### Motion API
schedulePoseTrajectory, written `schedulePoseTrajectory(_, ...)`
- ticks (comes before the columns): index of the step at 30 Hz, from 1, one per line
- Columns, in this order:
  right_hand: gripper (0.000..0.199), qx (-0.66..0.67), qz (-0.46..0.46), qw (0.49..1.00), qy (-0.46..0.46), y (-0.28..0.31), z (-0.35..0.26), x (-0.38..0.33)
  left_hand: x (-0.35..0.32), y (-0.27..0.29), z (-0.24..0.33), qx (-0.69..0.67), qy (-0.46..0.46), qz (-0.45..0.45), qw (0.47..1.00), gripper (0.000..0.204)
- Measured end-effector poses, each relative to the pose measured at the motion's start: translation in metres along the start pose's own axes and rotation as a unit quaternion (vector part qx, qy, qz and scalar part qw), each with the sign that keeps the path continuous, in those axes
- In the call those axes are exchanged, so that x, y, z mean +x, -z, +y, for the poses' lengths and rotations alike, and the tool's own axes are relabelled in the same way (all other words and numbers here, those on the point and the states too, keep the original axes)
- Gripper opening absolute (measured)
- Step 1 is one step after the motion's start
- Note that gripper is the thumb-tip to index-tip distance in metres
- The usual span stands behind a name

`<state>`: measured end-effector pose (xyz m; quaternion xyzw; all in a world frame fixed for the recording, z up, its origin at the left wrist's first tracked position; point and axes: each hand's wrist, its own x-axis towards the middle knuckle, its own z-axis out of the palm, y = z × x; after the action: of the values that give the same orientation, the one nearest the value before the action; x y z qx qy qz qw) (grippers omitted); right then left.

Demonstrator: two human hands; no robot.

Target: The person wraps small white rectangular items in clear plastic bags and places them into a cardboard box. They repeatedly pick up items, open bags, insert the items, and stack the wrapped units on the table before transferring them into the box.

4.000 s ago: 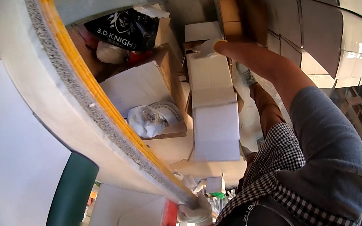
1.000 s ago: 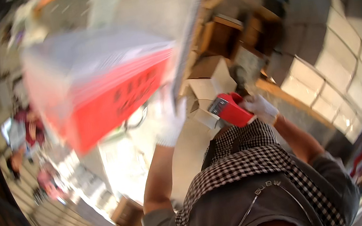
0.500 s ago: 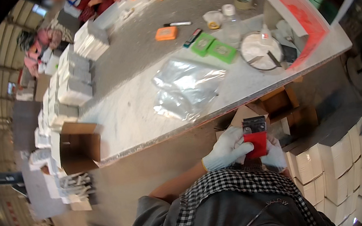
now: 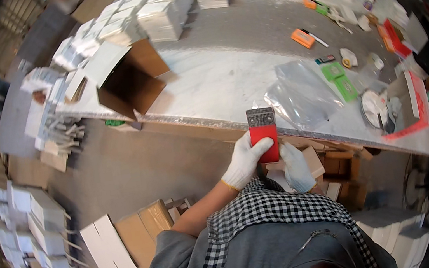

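Both hands gloved white. Left hand [image 4: 245, 160] wraps the red scraper-like tool [image 4: 263, 135] from its left side, fingers closed on the red handle; right hand [image 4: 295, 166] sits just below and right of the tool, touching its lower edge, grip there unclear. Tool is upright, grey metal head on top, held over the near edge of the long grey table [image 4: 218, 85]. On the table: clear plastic bag [image 4: 304, 99] just right of the tool, open cardboard box [image 4: 129, 80] to the left, stacks of white boxes [image 4: 160, 12] farther back, green pads [image 4: 341, 81], orange block [image 4: 302, 38].
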<state>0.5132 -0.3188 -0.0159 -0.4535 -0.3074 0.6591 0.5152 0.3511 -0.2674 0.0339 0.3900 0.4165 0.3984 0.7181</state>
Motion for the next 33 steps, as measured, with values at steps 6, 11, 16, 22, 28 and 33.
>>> schedulePoseTrajectory(6, 0.042, -0.14, -0.103, 0.984, -0.031, 0.013, 0.037, 0.018, -0.029, 0.062, -0.001, 0.026, -0.066, 0.199, 0.977, 0.035)
schedulePoseTrajectory(11, 0.032, -0.183, -0.08, 0.974, -0.103, 0.023, 0.041, -0.013, -0.048, 0.144, 0.0, 0.028, -0.081, 0.419, 0.904, 0.031)
schedulePoseTrajectory(16, 0.031, -0.322, -0.057, 0.939, -0.11, 0.065, 0.075, -0.014, -0.023, 0.292, 0.013, 0.207, -0.191, 0.578, 0.766, 0.028)
schedulePoseTrajectory(22, 0.032, -0.388, -0.051, 0.917, -0.08, 0.002, 0.055, 0.063, 0.027, 0.445, 0.102, 0.46, -0.08, 0.673, 0.574, 0.052)
schedulePoseTrajectory(28, 0.037, -0.328, -0.023, 0.931, -0.157, -0.129, 0.02, 0.176, 0.115, 0.579, 0.171, 0.599, -0.084, 0.647, 0.464, 0.038)
schedulePoseTrajectory(33, 0.058, -0.395, -0.093, 0.909, -0.093, -0.199, 0.011, 0.264, 0.163, 0.648, 0.206, 0.68, -0.002, 0.582, 0.446, 0.034)
